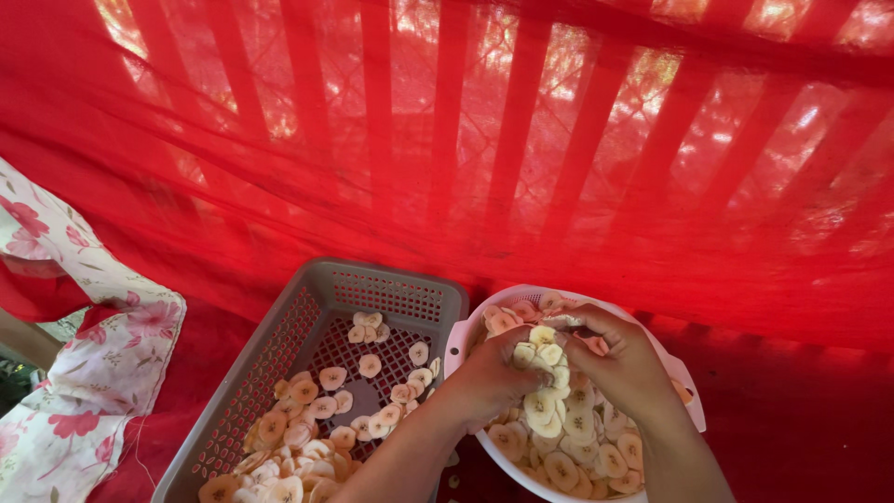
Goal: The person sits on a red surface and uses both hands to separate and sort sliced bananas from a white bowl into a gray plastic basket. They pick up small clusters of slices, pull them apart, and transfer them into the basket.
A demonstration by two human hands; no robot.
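Note:
My left hand (492, 373) and my right hand (622, 365) meet over a round white bowl (463, 337) heaped with pale yellow banana slices (568, 447). Between the fingers of both hands is a small clump of slices (545, 356), stuck together. To the left of the bowl stands a grey plastic basket (391, 284) with a perforated floor; separated slices (321, 408) lie spread in it, thickest at its near end.
A red net cloth (521, 168) hangs over a slatted wall behind and covers the surface under the bowl and basket. A flowered white and pink cloth (84, 354) lies at the left edge.

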